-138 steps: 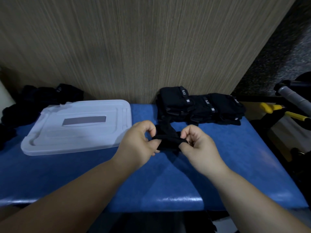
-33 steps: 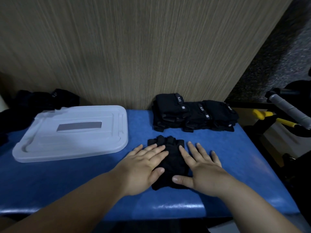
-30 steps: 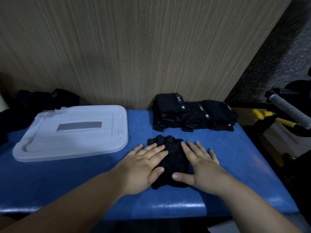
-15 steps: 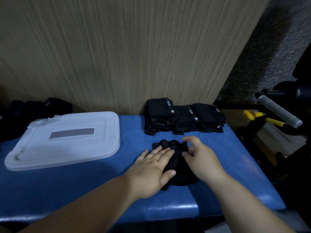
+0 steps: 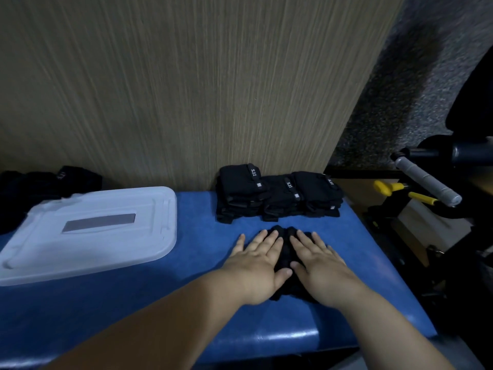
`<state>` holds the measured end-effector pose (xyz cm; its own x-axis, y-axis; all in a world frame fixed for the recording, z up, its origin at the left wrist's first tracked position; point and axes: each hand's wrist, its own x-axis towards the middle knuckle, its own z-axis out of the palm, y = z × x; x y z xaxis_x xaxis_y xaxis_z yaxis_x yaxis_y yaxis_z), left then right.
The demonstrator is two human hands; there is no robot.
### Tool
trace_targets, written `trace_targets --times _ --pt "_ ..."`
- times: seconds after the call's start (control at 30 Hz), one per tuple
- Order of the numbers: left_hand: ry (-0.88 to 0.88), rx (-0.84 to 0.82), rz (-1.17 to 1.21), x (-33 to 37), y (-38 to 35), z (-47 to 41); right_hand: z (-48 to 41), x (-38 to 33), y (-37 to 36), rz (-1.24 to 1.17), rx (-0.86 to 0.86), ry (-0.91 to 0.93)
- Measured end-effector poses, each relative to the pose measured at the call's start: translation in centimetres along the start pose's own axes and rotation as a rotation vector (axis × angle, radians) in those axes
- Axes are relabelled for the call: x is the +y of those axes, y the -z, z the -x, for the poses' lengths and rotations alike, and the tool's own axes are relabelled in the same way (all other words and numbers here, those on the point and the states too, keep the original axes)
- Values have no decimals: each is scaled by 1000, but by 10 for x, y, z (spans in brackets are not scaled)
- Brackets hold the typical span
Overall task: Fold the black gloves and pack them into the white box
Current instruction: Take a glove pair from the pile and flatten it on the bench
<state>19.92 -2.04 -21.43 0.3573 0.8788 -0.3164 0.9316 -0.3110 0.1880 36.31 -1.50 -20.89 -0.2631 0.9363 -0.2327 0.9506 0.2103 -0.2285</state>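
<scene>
Three stacks [image 5: 277,196] stand; left hand [image 5: 256,267] and right hand [image 5: 321,268] press one glove [image 5: 286,245].

Pretty dim in here: a tall beige-brown wood-grain panel [image 5: 186,89] fills most of the back, streaks running up and down. A blue padded bench top [image 5: 106,311] is butted right up against its base and looks glossy along the near edge where it catches a bit of light. Off to the right there's a speckled grey surface [image 5: 416,84] (floor or wall, can't tell), and in front of it some dark framed gear with a grey textured bar [image 5: 426,180] and a couple of yellow handles [image 5: 385,186], just beside the bench.
</scene>
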Motion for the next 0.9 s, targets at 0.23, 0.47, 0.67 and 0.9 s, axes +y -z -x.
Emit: trace_targets --times 0.23,0.47,0.67,0.9 --pt "-15 -2 20 -3 0 0 3 6 -5 86 -60 -11" --pt "-42 76 155 -15 3 17 8 3 -2 -53 151 30" --pt "43 139 145 -53 15 50 12 -37 1 -116 433 242" --pt "287 346 137 -139 19 95 -13 -129 -17 -156 366 391"
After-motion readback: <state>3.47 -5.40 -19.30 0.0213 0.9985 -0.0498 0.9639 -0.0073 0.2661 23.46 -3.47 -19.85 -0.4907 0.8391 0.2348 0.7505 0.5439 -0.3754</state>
